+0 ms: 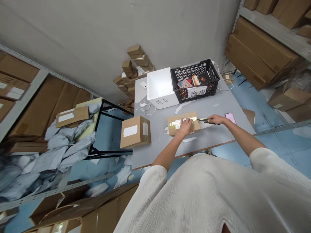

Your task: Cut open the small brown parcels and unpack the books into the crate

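Observation:
A small taped cardboard box (175, 124) lies on the grey table (213, 106) in front of me. My left hand (186, 125) rests flat on its top, fingers spread over the clear tape. My right hand (215, 119) is closed around a yellow-and-black utility knife (205, 121), whose tip points at the box's right end. A pink phone (230, 117) lies just right of that hand.
A second sealed carton (135, 131) sits on the table's left edge. Behind stand a white foam bin (160, 87) and a black basket (194, 79) of books. A cart (73, 129) piled with grey mailer bags stands left; shelving with cartons (257, 55) is on the right.

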`<state>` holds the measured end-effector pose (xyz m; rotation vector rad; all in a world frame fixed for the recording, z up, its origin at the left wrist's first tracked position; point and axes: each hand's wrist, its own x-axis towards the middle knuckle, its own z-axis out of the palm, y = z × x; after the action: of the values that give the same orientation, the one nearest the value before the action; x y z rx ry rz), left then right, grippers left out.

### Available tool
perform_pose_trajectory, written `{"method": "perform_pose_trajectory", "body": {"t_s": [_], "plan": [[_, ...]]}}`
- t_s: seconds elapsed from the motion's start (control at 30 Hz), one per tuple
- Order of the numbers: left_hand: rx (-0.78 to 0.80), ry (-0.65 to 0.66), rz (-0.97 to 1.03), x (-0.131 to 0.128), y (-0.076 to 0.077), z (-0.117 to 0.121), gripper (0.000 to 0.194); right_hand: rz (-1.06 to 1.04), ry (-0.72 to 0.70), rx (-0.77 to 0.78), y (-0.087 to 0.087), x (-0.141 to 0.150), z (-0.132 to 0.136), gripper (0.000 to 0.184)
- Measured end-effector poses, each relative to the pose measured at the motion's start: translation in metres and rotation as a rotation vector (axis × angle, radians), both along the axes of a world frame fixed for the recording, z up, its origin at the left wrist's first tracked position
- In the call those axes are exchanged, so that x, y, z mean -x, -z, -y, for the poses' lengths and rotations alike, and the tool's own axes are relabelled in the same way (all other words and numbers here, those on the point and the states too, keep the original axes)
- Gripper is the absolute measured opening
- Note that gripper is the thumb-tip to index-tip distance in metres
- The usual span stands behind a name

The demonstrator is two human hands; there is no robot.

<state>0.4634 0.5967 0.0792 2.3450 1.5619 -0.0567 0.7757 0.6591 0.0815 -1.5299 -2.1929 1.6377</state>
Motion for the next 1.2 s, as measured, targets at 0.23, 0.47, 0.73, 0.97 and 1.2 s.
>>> {"method": "perform_pose_trajectory", "body": {"t_s": [0.23,0.47,0.73,0.97,1.2], "plan": [[0.002,-0.018,0.061,0.000,-0.002,0.004,0.090,-0.070,0.192,-0.005,-0.003,-0.002,0.011,0.037],[-0.147,-0.218,0.182,0.004,-0.008,-0.003,0.056,-0.175,0.310,-0.049,-0.016,0.009,0.023,0.041],[-0.031,-0.203,0.081,0.013,-0.002,-0.029,0.082,0.173,-0.023,-0.505,-0.023,0.016,0.042,0.042],[-0.022,-0.178,0.097,0.016,0.000,-0.030,0.076,0.292,-0.033,-0.572,-0.016,0.018,0.047,0.048],[-0.165,-0.165,0.080,0.015,0.010,-0.014,0.066,0.278,0.043,-0.623,0.002,0.028,0.051,0.048]]}}
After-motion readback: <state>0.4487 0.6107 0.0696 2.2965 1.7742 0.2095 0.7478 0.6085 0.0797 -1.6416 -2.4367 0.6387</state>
